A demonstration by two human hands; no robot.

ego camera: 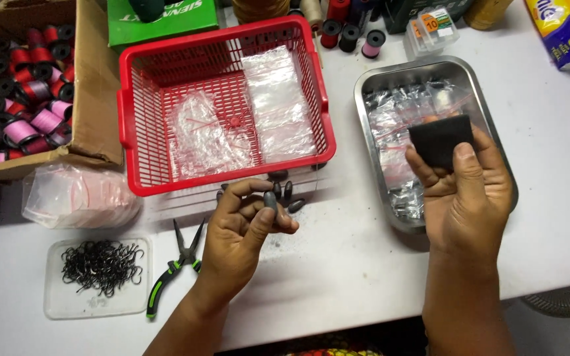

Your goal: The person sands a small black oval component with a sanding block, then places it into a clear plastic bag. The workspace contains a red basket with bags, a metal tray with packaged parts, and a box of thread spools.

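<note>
Grey lead sinker (270,200) sits pinched upright in my left hand (242,231). My right hand (460,191) holds a black foam block (440,138) at three o'clock from it, over the steel tray (496,125). More sinkers (291,198) lie just beside, on the counter (338,257).

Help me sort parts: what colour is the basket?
Red; the basket shows clearly in the head view, holding clear plastic bags.

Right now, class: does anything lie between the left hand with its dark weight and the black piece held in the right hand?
Nothing visible does. The left hand pinches a dark oval weight; the right hand holds a black square piece over the metal tray. Between them lies only bare white table; the loose weights sit beside the left hand.
</note>
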